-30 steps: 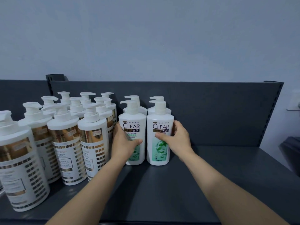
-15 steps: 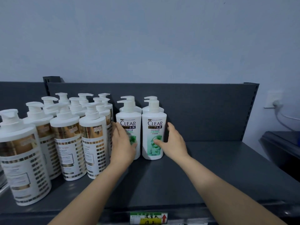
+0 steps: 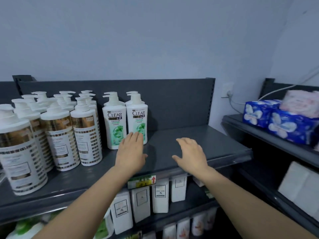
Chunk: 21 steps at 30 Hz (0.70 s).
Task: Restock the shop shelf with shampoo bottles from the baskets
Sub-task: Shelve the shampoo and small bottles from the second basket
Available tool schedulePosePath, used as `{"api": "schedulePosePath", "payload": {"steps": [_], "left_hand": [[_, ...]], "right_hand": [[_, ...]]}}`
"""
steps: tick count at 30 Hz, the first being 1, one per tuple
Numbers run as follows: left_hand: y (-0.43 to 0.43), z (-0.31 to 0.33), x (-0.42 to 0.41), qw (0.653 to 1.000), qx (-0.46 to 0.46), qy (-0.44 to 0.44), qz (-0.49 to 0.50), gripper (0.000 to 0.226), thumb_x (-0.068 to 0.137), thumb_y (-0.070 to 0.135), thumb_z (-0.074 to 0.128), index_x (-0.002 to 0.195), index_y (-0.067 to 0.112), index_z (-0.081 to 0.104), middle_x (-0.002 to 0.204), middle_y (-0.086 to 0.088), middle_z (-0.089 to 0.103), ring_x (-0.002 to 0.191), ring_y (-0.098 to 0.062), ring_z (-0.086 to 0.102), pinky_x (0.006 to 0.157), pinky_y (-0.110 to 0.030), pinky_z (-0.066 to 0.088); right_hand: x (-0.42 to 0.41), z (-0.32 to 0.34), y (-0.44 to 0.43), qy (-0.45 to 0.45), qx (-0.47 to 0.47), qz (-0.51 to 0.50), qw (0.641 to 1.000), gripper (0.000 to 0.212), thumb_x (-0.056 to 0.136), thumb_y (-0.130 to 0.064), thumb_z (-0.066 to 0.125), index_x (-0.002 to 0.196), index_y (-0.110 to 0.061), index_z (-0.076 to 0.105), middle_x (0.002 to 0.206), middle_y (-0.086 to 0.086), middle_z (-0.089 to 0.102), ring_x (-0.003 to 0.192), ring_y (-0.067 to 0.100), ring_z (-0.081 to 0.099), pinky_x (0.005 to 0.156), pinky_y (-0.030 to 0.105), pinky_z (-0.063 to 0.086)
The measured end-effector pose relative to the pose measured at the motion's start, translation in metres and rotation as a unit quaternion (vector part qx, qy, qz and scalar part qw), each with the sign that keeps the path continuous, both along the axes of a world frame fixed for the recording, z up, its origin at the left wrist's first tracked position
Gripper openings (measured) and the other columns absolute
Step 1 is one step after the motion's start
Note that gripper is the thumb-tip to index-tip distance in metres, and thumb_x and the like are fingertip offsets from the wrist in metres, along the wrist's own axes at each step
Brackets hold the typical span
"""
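Note:
Two white CLEAR shampoo bottles with green labels stand side by side on the dark grey top shelf (image 3: 198,144), the left one (image 3: 114,125) and the right one (image 3: 139,121), with two more pump bottles behind them. My left hand (image 3: 131,152) hovers just in front of them, fingers spread, holding nothing. My right hand (image 3: 191,154) is open above the bare shelf to the right, apart from the bottles. No basket is in view.
Several white-and-gold pump bottles (image 3: 82,133) fill the shelf's left part. White refill pouches (image 3: 159,195) stand on the shelf below. At the right, another rack holds blue tissue packs (image 3: 283,123) and a white box (image 3: 300,187).
Both hands have let go of the two CLEAR bottles and drawn back toward me. The view has swung right and down, showing the lower shelf and the right rack.

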<state>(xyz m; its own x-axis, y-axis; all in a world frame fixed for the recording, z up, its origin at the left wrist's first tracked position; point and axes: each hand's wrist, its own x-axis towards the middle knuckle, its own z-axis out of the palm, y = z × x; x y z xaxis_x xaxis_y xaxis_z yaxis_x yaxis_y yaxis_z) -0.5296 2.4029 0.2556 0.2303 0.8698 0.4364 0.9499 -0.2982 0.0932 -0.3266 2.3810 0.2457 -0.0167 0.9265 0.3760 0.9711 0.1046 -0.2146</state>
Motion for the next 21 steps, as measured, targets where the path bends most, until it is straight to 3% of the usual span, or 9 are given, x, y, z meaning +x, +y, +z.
{"api": "schedulePosePath", "payload": {"steps": [5,10,21], "left_hand": [[-0.038,-0.009,0.03,0.997,0.002,0.043,-0.06,0.066,0.086,0.036,0.065,0.138,0.01,0.036,0.144,-0.006,0.038,0.136,-0.025,0.031,0.109,-0.037,0.03],[-0.067,-0.029,0.066,0.99,-0.012,0.085,-0.108,0.068,0.091,0.031,0.057,0.147,0.009,0.025,0.151,-0.006,0.031,0.14,-0.024,0.025,0.11,-0.034,0.028],[-0.133,-0.119,0.169,0.968,-0.114,0.129,-0.182,0.067,0.088,0.03,0.062,0.144,0.011,0.031,0.148,-0.005,0.035,0.139,-0.025,0.027,0.109,-0.035,0.03]], "right_hand": [[0.037,-0.014,-0.056,-0.019,-0.023,-0.056,0.998,0.064,0.092,-0.04,0.059,0.147,-0.018,0.035,0.145,0.002,0.044,0.135,0.024,0.037,0.11,0.036,0.032],[0.073,-0.035,-0.101,-0.036,-0.074,-0.105,0.991,0.057,0.09,-0.042,0.059,0.139,-0.018,0.043,0.137,0.004,0.049,0.128,0.026,0.042,0.101,0.036,0.036],[0.149,-0.11,-0.192,-0.028,-0.192,-0.152,0.969,0.057,0.091,-0.044,0.057,0.139,-0.019,0.042,0.138,0.006,0.048,0.127,0.028,0.043,0.099,0.04,0.039]]}}
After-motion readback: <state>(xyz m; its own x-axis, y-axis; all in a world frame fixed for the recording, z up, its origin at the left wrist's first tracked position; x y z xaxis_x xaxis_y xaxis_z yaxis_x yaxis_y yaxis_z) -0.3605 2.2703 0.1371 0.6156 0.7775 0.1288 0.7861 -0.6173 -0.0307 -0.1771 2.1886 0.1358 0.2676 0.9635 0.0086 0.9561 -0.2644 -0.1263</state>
